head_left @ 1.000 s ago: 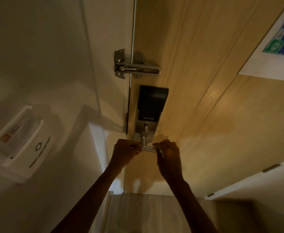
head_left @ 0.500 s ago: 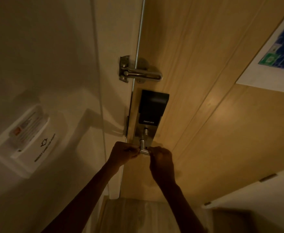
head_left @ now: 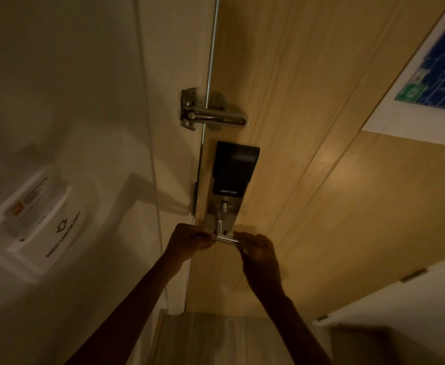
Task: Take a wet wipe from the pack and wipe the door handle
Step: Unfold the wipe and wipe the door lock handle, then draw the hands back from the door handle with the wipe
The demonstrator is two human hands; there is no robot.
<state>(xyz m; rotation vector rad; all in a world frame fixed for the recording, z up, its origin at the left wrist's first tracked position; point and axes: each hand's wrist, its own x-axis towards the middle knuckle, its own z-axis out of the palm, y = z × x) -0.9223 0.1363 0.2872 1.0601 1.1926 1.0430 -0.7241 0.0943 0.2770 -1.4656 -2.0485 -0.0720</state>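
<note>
**Two hands at one door handle**

One metal door handle [head_left: 225,239] sticks out from the bottom of one lock plate on the wooden door [head_left: 321,180]. Both hands are raised to it in dim light. The left hand [head_left: 189,239] is closed at the handle's left end, near the pivot, with something thin and pale showing between its fingers; whether that is the wet wipe cannot be told in the gloom. The right hand [head_left: 259,250] is at the handle's right end, its fingers curled down over the tip of the lever, and whether it grips the lever or only touches it is not clear. A short bare stretch of lever shows between the two hands.

Above the handle sits one black smart lock panel [head_left: 233,169] with one small thumb-turn [head_left: 224,206] under it. Higher up, one swing-bar door guard [head_left: 211,117] spans the gap between frame and door. One card-holder switch [head_left: 31,219] is fixed to the wall at left, with one card standing in it. One blue floor-plan notice [head_left: 427,83] hangs on the door at upper right. No wipe pack is in view.
</note>
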